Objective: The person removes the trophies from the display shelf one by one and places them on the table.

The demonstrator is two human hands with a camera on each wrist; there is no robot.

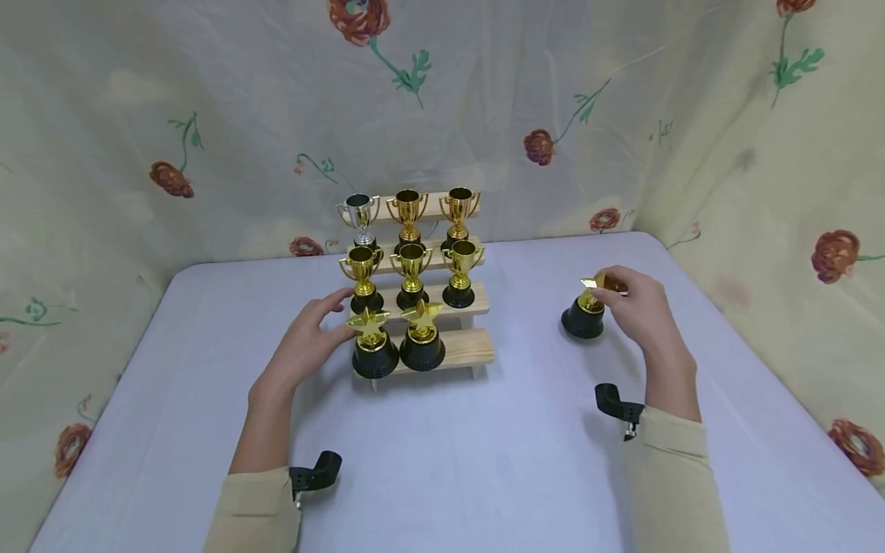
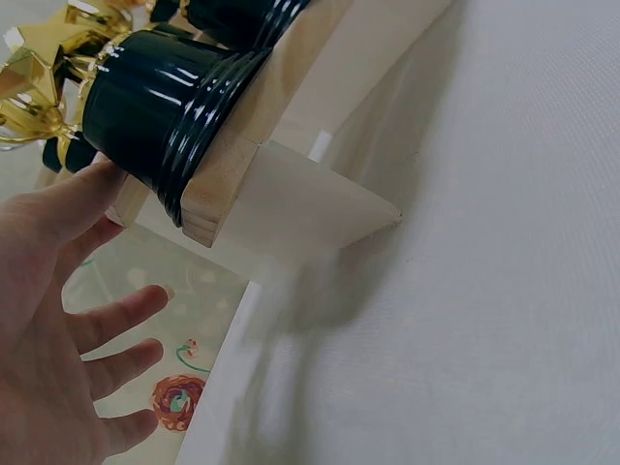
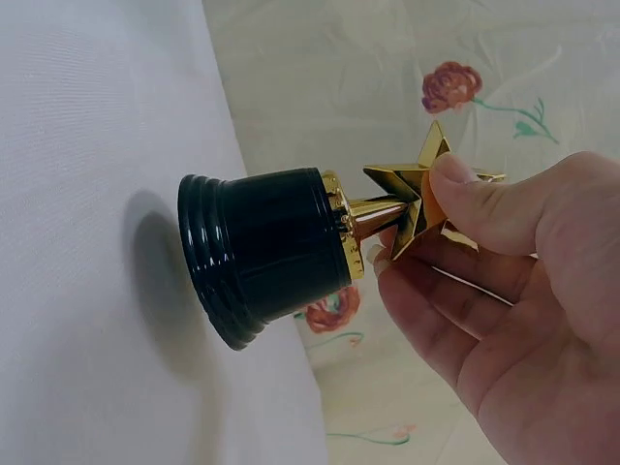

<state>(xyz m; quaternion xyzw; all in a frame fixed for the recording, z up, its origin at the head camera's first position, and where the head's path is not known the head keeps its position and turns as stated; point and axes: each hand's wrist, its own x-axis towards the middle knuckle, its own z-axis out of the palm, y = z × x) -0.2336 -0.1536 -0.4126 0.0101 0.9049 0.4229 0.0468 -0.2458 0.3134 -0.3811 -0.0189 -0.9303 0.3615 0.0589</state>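
My right hand (image 1: 634,303) pinches a gold star trophy (image 1: 583,321) by its star, thumb on the front and fingers behind. Its black base (image 3: 271,252) is tilted, with a shadow on the cloth close beneath. On the left, my left hand (image 1: 314,338) is beside the tiered wooden stand (image 1: 470,349), fingers spread. In the left wrist view its thumb and forefinger reach the step's end, beside the black base (image 2: 165,107) of a star trophy. Two star trophies, left (image 1: 374,355) and middle (image 1: 422,349), stand on the lowest step; its right end is bare wood.
Three gold cups, one of them at the right (image 1: 459,276), stand on the step behind. Higher up are a silver cup (image 1: 359,215) and two gold cups (image 1: 408,211). The table has a white cloth (image 1: 484,461); a flowered curtain (image 1: 484,92) hangs behind and at the sides.
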